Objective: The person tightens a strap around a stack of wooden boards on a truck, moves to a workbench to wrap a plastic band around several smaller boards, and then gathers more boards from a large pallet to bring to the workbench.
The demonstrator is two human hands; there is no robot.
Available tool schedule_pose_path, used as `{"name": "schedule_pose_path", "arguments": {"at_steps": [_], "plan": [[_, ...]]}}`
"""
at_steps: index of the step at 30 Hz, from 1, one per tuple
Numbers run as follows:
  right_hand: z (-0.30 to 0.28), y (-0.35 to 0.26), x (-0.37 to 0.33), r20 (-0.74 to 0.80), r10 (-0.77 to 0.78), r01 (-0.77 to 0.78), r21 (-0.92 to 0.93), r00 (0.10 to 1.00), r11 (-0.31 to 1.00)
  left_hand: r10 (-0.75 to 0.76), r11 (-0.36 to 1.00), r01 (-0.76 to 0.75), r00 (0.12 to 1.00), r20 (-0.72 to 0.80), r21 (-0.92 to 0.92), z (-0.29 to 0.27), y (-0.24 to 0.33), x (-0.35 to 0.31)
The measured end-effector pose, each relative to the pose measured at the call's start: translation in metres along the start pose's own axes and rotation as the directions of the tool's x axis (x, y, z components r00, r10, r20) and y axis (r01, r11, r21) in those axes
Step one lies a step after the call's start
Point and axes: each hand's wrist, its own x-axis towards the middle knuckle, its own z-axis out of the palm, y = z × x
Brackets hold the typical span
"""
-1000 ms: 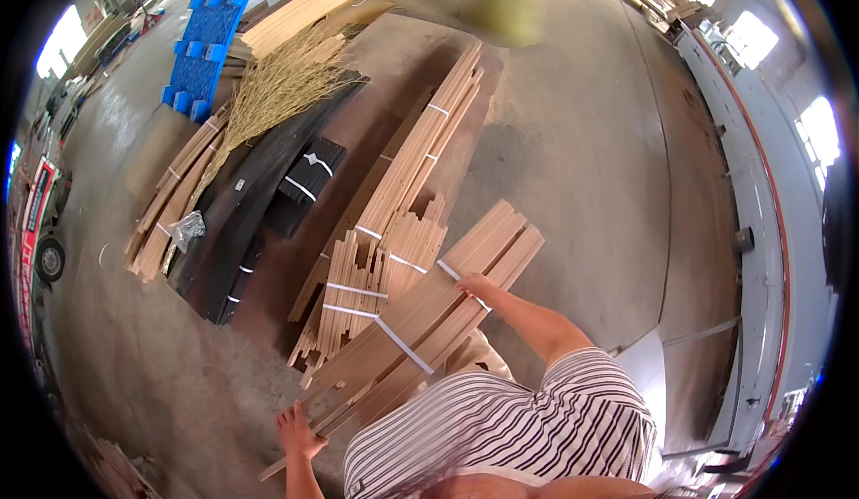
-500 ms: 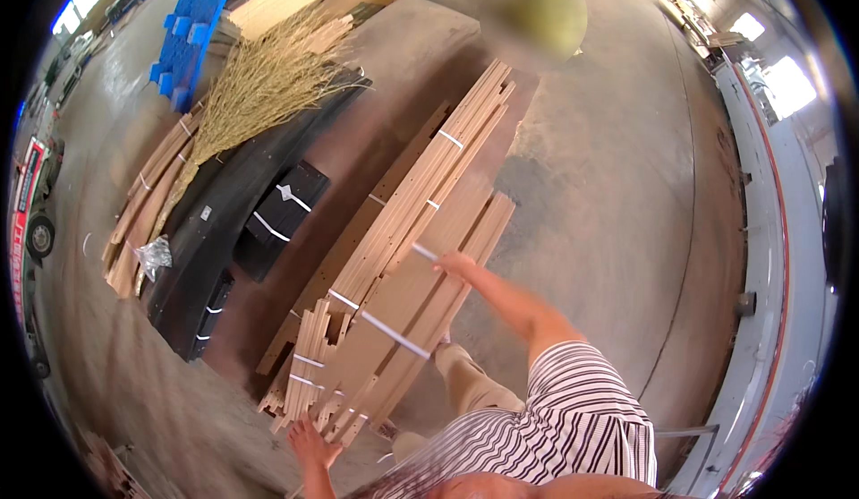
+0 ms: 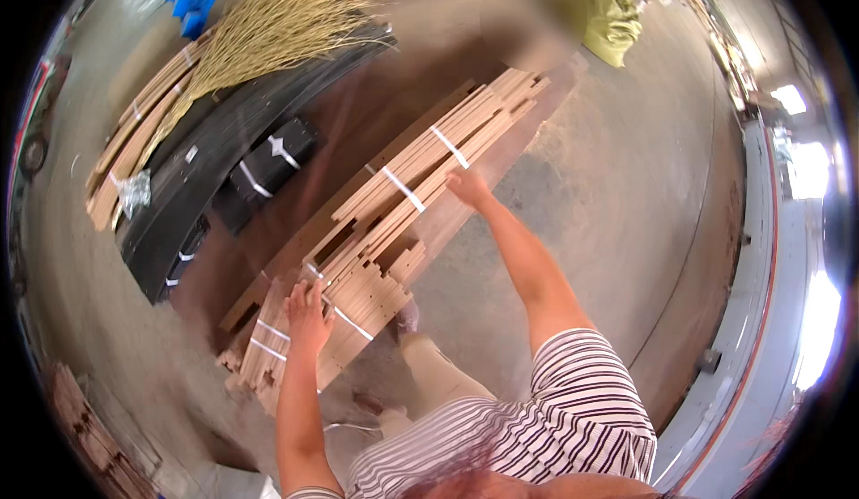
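Long bundles of light brown wooden boards (image 3: 376, 230), tied with white straps, lie stacked at a slant in front of me. My left hand (image 3: 309, 318) rests with spread fingers on top of the stack near its close end, beside a strap. Further along, my right hand (image 3: 467, 187) is bent around the right edge of a long upper bundle, just below a white strap (image 3: 449, 146). Its fingertips are partly hidden by the boards. Shorter strapped boards (image 3: 268, 338) with notched ends sit at the near left of the stack.
Left of the stack lie black strapped pieces (image 3: 273, 161), a long black panel (image 3: 224, 132), a dry twig bundle (image 3: 277, 29) and curved wooden pieces (image 3: 148, 110). A yellow-green sack (image 3: 611, 20) stands at the far right. A grey wall structure (image 3: 761, 320) runs along the right.
The bundle that leaned on the right has shifted left onto the stack, and its wide smooth face is out of sight. Both hands have moved farther along the boards.
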Motion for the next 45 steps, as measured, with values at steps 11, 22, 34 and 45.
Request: {"name": "schedule_pose_path", "arguments": {"at_steps": [11,22,34,45], "plan": [[0.088,0.047,-0.33,0.714,0.132,0.104,-0.277,0.688,0.955,-0.118,0.909,0.235,0.937,0.329,-0.344,0.061,0.037,-0.322],[0.181,0.008,-0.359,0.834,0.13,0.058,-0.19,0.536,0.98,-0.562,0.576,0.642,0.76,0.325,-0.506,0.126,0.048,-0.59],[0.347,-0.421,-0.454,0.917,-0.398,0.574,0.308,0.034,0.759,-0.938,0.124,0.449,0.343,0.043,-0.885,0.132,-0.01,-0.726],[0.511,-0.616,-0.578,0.963,-0.165,0.919,0.254,-0.212,0.302,-0.992,0.044,-0.274,-0.124,-0.01,-0.961,0.021,-0.081,-0.862]]}}
